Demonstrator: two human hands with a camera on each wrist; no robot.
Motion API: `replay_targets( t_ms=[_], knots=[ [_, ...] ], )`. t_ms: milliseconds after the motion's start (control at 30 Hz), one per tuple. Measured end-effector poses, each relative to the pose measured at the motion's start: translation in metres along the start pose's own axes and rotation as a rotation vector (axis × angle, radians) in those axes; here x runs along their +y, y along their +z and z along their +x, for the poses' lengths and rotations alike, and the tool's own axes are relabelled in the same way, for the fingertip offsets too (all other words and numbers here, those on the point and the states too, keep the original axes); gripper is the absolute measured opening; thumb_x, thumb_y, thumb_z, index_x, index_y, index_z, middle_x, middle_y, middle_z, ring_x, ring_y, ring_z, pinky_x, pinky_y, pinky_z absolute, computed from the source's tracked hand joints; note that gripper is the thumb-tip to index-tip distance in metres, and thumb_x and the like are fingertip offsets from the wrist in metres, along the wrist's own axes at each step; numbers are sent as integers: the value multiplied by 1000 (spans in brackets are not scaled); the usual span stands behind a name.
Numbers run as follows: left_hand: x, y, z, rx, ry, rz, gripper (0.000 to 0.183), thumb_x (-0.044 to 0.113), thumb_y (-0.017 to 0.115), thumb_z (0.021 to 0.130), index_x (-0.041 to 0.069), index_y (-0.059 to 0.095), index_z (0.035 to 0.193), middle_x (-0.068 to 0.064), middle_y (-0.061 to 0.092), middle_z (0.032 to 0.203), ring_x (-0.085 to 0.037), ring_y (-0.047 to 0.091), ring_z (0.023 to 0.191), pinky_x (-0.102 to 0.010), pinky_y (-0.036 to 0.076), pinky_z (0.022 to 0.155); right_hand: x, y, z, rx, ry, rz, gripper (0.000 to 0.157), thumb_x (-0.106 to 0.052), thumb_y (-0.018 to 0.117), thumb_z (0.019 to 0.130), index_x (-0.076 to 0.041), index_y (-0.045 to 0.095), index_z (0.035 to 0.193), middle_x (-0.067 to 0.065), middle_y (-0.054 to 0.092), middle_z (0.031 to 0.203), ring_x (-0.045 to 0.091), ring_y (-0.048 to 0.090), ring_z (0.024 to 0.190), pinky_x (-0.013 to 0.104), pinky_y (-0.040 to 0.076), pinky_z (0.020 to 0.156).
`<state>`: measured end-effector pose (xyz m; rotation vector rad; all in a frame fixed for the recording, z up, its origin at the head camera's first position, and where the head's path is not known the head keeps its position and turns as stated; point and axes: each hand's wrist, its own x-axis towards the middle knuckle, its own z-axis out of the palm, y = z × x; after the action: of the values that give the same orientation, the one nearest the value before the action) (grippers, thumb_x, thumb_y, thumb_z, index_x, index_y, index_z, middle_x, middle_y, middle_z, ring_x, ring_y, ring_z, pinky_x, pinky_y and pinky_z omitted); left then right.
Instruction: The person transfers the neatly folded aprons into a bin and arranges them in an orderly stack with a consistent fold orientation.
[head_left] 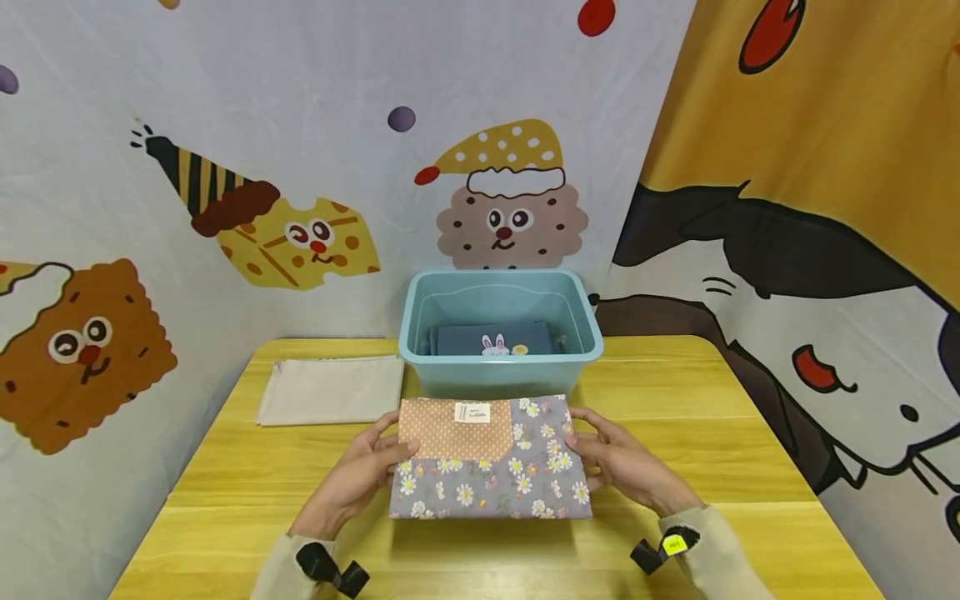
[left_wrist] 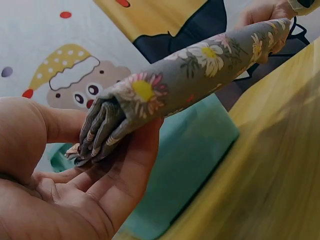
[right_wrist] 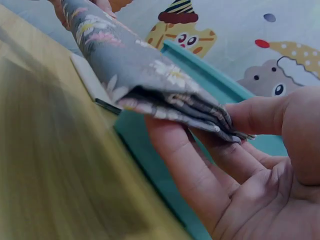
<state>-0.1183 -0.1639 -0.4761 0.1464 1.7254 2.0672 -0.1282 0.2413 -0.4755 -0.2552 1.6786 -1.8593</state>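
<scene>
Floral cloth [head_left: 491,479] up by both ends; layers are my worry

From my end, head cam has it lower ctr of frame, lifted off the tabletop [head_left: 712,433], just below the blue bin [head_left: 498,377]. L hand [head_left: 358,475] pinches its left end, R hand [head_left: 628,468] its right end, thumbs on one face, fingers on the other.

Both wrist cams show me stacked layers at the ends, so I'd guess that if one pinch eases, inner plies could slip & the fold come undone. Mid-span has no support I can see; it might sag if the hands come closer together. Moved fwd too low, it may snag the bin's front rim; can't tell if they touch now. Dark blue cloth [head_left: 459,340] lies in the bin, so a drop there could rumple it. Beige cloth [head_left: 333,390] lies mid-left on the tabletop near L hand; a stray wrist could drag it.
</scene>
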Motion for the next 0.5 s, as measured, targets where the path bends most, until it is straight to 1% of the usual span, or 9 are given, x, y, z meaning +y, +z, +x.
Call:
replay_targets(
  t_ms=[100, 200, 400, 500],
  knots=[
    [8, 2, -1, 0, 9, 11, 76, 13, 64, 101, 4, 17, 161, -2, 74, 112, -12, 73, 85, -27, 60, 69, -9, 0, -4, 13, -12, -24, 65, -25, 55, 107, -15, 19, 160, 10, 72, 123, 29, 75, 103, 54, 62, 81],
    [15, 4, -2, 10, 16, 33, 74, 15, 65, 101, 7, 22, 160, -2, 74, 111, -13, 73, 86, -28, 60, 68, -16, 0, -6, 32, -21, -47, 66, -26, 56, 107, -15, 19, 161, 10, 73, 121, 29, 75, 101, 53, 62, 79],
    [30, 8, 0, 10, 33, 55, 74, 15, 65, 101, 9, 22, 161, -5, 73, 117, -16, 74, 91, -33, 62, 72, -30, -1, -8, 69, -55, -95, 64, -26, 57, 107, -14, 22, 160, 7, 75, 119, 26, 76, 97, 50, 64, 75],
    [37, 9, 3, 23, 34, 65, 74, 16, 66, 101, 12, 22, 161, -8, 71, 121, -17, 74, 92, -33, 62, 72, -37, -1, -8, 86, -75, -122, 64, -27, 57, 107, -13, 23, 159, 5, 76, 119, 25, 76, 95, 47, 64, 73]
  ],
)
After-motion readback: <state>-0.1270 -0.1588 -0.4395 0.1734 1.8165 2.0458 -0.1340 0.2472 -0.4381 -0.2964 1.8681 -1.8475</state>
